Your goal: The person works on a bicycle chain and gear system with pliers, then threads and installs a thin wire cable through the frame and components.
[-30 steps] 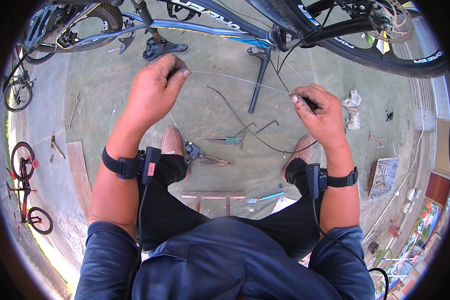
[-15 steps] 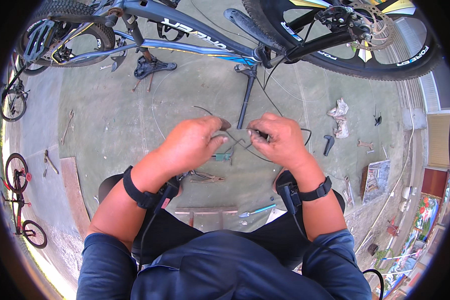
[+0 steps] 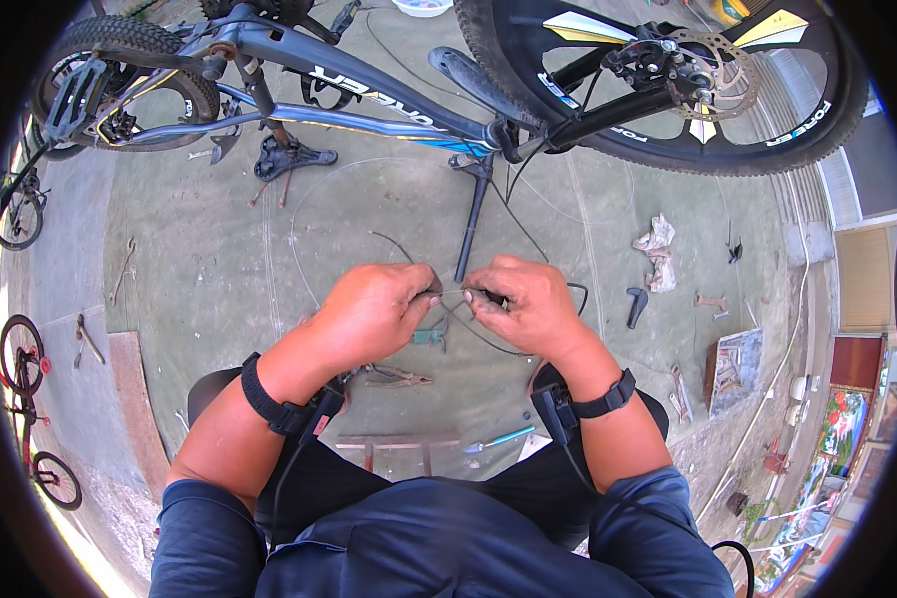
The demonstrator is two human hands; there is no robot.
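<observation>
Between my two hands runs a short stretch of thin wire cable point(image 3: 451, 291). My left hand point(image 3: 369, 317) pinches one end of that stretch between thumb and fingers. My right hand point(image 3: 530, 311), fingers curled and darkened with grime, grips the cable just to the right. The fingers hide the cable's tips. A black cable housing point(image 3: 503, 348) loops below and behind the hands, and another dark length curves out past my left fingers. Beyond the hands is an upside-down blue-grey bicycle point(image 3: 389, 105), its handlebar point(image 3: 473, 224) reaching down toward my fingertips.
Pliers point(image 3: 399, 377) and a blue-handled tool point(image 3: 508, 439) lie near my feet. Rightward are a black grip-like part point(image 3: 636, 307), a crumpled rag point(image 3: 658, 251), wrenches and a metal box point(image 3: 736, 371). More tools and a red bicycle point(image 3: 30, 409) are at left.
My hands have come closer together. My left thumb and fingers, apart before, are now pressed onto the cable. The whole view has shifted slightly.
</observation>
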